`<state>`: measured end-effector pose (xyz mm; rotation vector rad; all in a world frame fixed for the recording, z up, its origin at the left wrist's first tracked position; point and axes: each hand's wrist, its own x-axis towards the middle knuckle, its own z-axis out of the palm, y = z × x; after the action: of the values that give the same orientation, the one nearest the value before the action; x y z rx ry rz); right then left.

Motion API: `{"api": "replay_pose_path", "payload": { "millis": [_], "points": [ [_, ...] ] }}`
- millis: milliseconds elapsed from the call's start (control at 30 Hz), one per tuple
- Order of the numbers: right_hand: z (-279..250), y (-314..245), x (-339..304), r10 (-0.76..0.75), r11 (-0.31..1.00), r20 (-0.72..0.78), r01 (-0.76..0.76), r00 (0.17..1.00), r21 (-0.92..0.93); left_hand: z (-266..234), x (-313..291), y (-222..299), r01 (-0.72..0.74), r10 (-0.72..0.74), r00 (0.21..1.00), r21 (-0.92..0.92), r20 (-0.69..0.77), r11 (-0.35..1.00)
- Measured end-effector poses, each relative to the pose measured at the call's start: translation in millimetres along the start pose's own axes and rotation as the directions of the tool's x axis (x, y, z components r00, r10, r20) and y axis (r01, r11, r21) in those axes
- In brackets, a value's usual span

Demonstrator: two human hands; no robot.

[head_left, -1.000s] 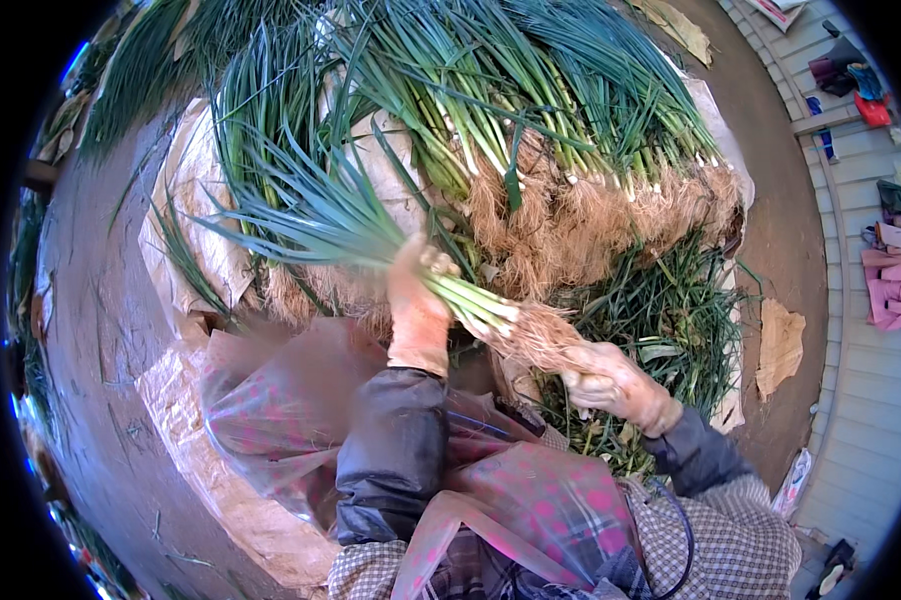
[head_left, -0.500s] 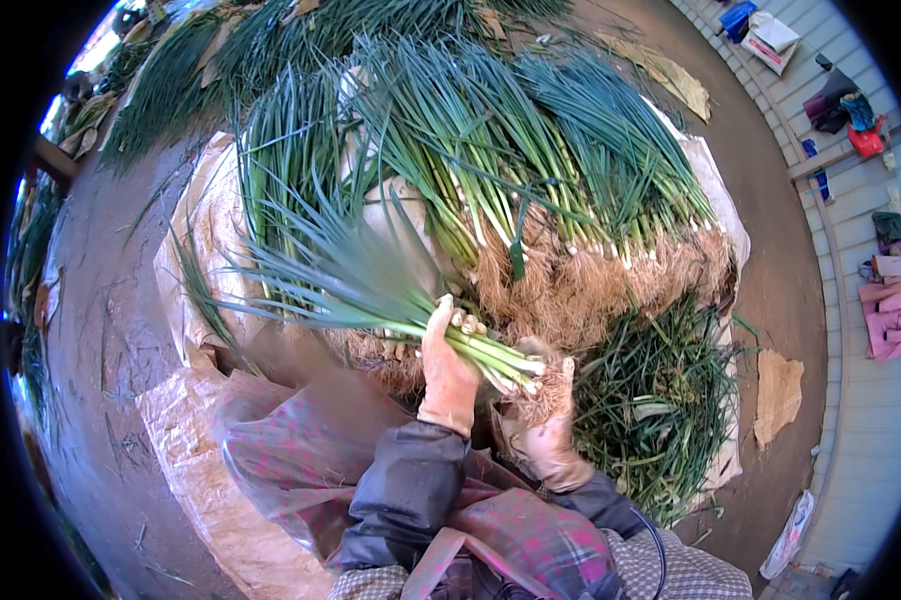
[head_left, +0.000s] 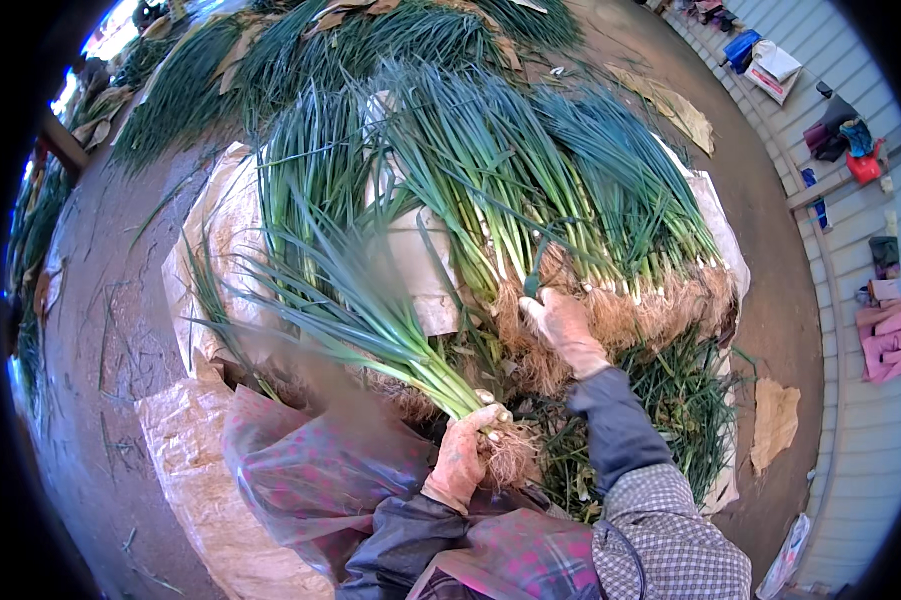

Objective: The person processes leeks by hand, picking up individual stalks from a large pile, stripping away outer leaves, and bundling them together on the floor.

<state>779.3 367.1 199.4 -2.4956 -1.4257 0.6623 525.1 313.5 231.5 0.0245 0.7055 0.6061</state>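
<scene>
Green onions (head_left: pixel 442 380), 1 bunch, are held near the roots (head_left: pixel 515 458) by the left hand (head_left: pixel 458 460), beside the pink-spotted apron (head_left: pixel 320 455). The right hand (head_left: pixel 568 328) is at the rooty edge of the onion pile (head_left: pixel 505 185); I cannot tell whether it grips anything.

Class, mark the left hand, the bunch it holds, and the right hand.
Left hand (head_left: pixel 458 453): head view, middle of the hand.
Bunch (head_left: pixel 439 379): head view, pale green stems.
Right hand (head_left: pixel 569 332): head view, back of the hand.
</scene>
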Motion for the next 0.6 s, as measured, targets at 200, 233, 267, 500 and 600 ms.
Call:
{"api": "replay_pose_path", "payload": {
  "millis": [200,233,267,500,600],
  "points": [
    [-7,-44,-123,-0.421,0.907,0.089,0.422,0.903,0.009,-3,6,19,-0.011,0.01,1.0,0.086,0.003,0.996],
    [-9,-45,-138,-0.483,0.866,0.253,0.5,0.838,-0.005,-3,6,13,-0.076,0.079,0.997,0.124,-0.02,0.989],
    [1,-33,-141,-0.603,0.795,0.209,0.603,0.77,0.071,-3,5,7,-0.09,0.099,0.993,0.144,-0.056,0.985],
    [10,-7,-82,0.195,0.152,0.242,-0.273,0.95,0.95,13,-5,11,0.003,0.005,0.994,0.082,-0.107,0.997],
    [-14,-82,-77,-0.157,0.592,0.178,-0.051,0.971,0.804,-6,2,2,-0.104,0.127,0.98,0.153,-0.151,0.983]
  ]
}}
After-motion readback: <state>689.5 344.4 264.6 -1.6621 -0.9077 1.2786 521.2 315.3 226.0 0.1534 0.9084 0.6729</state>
